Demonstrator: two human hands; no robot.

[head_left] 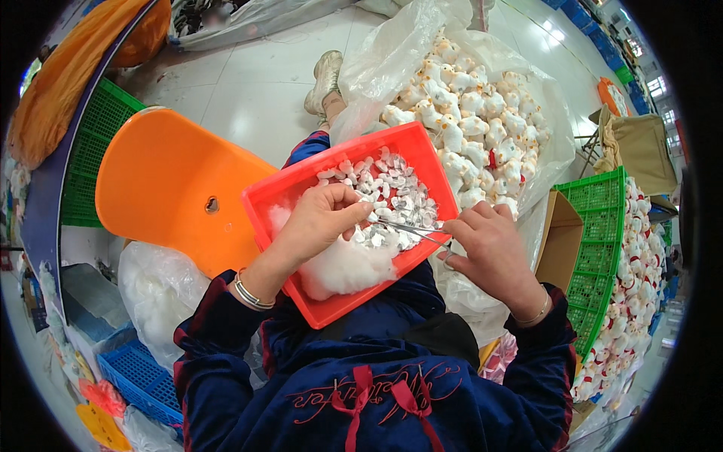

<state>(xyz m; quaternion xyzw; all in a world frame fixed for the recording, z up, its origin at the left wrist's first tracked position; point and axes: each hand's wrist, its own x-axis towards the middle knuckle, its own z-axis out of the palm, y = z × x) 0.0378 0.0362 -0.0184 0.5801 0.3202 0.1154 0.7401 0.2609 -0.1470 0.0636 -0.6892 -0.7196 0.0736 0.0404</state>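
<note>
Red tray [434, 169]: white pieces [392, 181], stuffing [350, 270]. Above tray: left hand [316, 222], pinching one; right hand [489, 248], gripping ring-handled tool [410, 228]. Right of tray: plastic bag [392, 64], plush toys [459, 113].

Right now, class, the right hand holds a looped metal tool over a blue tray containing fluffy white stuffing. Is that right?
No, the colour is wrong: the head view shows that the tray is red. The right hand does hold the looped metal tool over it, and fluffy white stuffing lies inside.
</note>
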